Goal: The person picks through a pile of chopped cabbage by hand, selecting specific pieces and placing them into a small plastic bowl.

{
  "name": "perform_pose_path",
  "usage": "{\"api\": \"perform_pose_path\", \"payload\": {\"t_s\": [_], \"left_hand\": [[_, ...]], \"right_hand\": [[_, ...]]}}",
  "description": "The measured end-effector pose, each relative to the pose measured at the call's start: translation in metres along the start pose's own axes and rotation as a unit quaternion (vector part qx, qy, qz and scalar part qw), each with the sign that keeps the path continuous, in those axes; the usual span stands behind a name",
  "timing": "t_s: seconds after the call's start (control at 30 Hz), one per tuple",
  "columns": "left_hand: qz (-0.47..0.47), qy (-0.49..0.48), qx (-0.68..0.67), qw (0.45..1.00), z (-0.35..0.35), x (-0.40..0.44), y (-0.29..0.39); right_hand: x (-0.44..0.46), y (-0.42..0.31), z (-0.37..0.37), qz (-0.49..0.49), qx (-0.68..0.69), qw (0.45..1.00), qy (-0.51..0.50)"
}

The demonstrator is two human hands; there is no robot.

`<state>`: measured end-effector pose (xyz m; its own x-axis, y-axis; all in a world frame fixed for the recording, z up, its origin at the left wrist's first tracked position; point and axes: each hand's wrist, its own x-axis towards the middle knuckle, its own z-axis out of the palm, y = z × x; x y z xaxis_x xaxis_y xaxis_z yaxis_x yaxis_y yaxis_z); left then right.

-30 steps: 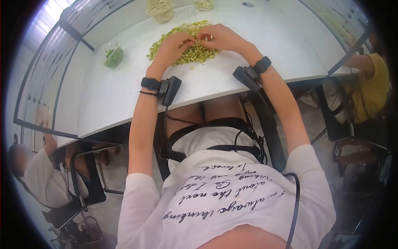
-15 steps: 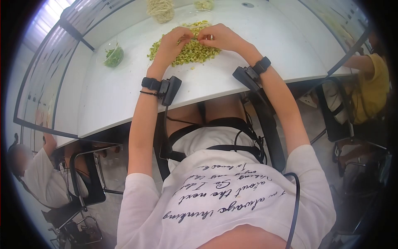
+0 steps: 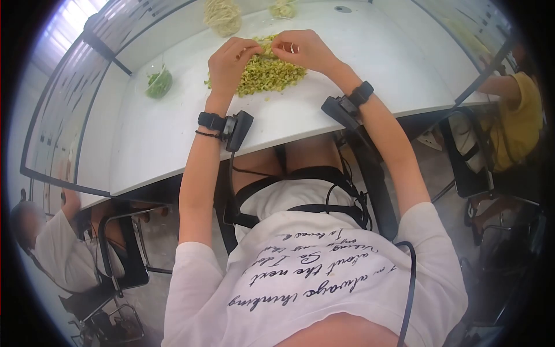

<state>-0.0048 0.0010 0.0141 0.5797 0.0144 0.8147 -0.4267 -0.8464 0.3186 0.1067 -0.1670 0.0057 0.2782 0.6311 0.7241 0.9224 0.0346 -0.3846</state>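
Observation:
Above a pile of small yellow-green pieces (image 3: 269,78) on the white table, my two hands work close together. My left hand (image 3: 231,58) has its thumb and fingertips pinched at the left side of the pile. Facing it, my right hand (image 3: 306,51) is also in a pinch, with a thin pale strip showing by its fingers. What sits between the fingertips is too small to make out. To the left stands a clear bowl (image 3: 159,82) with bright green pieces in it.
A bundle of pale strands (image 3: 223,18) lies at the back of the table, beside a clear container with pale green contents (image 3: 282,8). Low partitions edge the table (image 3: 387,63). A person in yellow (image 3: 523,121) sits right, another person in white (image 3: 66,248) left.
Both hands have drawn slightly apart and shifted a little. My left hand has moved left, and more of the pile shows between them.

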Motion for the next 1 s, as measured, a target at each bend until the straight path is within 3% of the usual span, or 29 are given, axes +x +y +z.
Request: {"api": "perform_pose_path", "payload": {"t_s": [0.23,0.37,0.57,0.7,0.83,1.0], "left_hand": [[0.007,0.062,0.011,0.998,0.024,0.014,-0.017],[0.070,0.026,0.044,0.996,0.031,0.012,-0.031],[0.074,0.010,0.072,0.995,0.023,0.005,-0.029],[0.097,0.004,0.074,0.993,0.019,0.003,-0.024],[0.018,-0.111,0.046,0.993,0.011,-0.002,-0.015],[0.038,-0.221,0.052,0.973,0.008,-0.006,-0.013]], "right_hand": [[0.008,0.013,0.005,0.034,-0.087,0.988,0.124],[0.008,0.030,0.008,0.030,-0.082,0.984,0.154],[0.005,0.033,0.006,-0.076,-0.140,0.981,0.108],[0.004,0.020,0.000,-0.074,-0.148,0.983,0.082],[0.003,0.005,-0.003,-0.085,-0.097,0.988,0.082],[-0.002,-0.004,-0.005,0.006,-0.050,0.992,-0.115]]}}
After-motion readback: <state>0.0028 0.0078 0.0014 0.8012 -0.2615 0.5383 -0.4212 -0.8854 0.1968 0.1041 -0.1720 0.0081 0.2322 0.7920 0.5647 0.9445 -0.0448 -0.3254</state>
